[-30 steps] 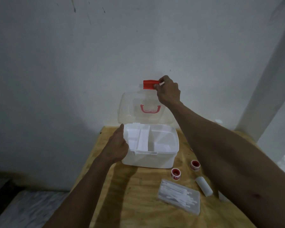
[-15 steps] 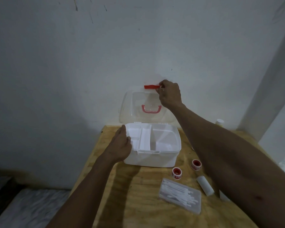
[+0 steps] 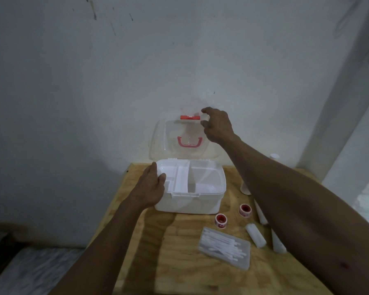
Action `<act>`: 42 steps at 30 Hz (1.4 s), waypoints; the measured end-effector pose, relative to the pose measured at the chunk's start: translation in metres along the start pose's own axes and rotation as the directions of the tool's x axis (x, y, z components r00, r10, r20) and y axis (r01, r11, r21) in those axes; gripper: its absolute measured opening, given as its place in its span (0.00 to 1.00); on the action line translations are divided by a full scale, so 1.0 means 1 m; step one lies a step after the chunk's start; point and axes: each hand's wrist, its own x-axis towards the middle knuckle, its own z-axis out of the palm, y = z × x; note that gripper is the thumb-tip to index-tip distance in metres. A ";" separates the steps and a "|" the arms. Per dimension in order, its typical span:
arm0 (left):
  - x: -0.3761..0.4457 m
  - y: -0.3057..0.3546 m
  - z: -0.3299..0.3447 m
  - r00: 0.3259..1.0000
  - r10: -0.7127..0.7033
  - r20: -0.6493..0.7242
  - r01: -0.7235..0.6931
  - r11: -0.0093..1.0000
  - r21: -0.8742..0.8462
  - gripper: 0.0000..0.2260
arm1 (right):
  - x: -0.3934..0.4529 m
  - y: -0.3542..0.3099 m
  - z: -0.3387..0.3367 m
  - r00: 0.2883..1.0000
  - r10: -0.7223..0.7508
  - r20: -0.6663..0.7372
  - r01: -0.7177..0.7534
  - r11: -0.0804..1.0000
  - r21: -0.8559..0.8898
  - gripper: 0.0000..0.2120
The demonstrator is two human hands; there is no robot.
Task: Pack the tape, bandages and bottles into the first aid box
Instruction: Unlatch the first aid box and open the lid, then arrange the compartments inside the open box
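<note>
The white first aid box [image 3: 200, 201] stands open at the back of the wooden table [image 3: 175, 256]. Its clear lid [image 3: 166, 141], with a red latch [image 3: 190, 117] and red handle [image 3: 189, 143], leans back against the wall. My left hand [image 3: 150, 188] grips the box's left rim. My right hand [image 3: 217, 125] hovers beside the latch, fingers apart, just off it. Two red-cored tape rolls [image 3: 221, 220] [image 3: 245, 210] and a white bandage roll [image 3: 255, 235] lie right of the box. White bottles [image 3: 277, 241] are partly hidden by my right arm.
A clear flat case of cotton swabs [image 3: 224, 246] lies in front of the tape rolls. A white cap [image 3: 274, 156] shows by the wall at back right. The table's left edge drops to the floor.
My right hand has let go of the red latch and opened. The lid has tipped back to rest against the wall. My left hand stays on the box.
</note>
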 end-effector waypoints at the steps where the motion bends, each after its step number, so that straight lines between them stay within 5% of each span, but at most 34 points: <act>1: 0.001 -0.001 0.001 1.000 0.000 -0.002 0.000 1.000 -0.004 0.24 | -0.002 0.001 -0.002 1.000 -0.007 0.008 0.007 1.000 -0.008 0.21; 10: 0.005 -0.010 0.002 0.999 -0.044 0.013 0.044 0.999 0.015 0.28 | -0.023 -0.002 -0.024 0.999 -0.028 0.022 0.027 0.999 0.035 0.21; 18: 0.006 -0.013 0.010 1.000 0.000 -0.010 0.000 0.998 0.067 0.50 | -0.103 0.001 -0.063 0.999 -0.012 0.033 0.009 0.997 0.077 0.10; 23: -0.008 0.002 0.015 1.000 -0.010 0.017 0.008 0.992 0.126 0.43 | -0.193 0.007 -0.065 0.945 0.002 0.327 0.012 0.999 -0.041 0.08; 28: -0.010 0.002 0.019 1.000 -0.010 -0.013 0.012 0.989 0.149 0.41 | -0.253 0.015 -0.046 0.814 0.103 0.572 0.015 0.980 -0.199 0.19; 42: -0.012 0.003 0.019 0.999 0.004 -0.052 0.003 0.990 0.142 0.36 | -0.257 0.006 -0.050 0.756 0.086 0.648 0.031 0.986 -0.167 0.29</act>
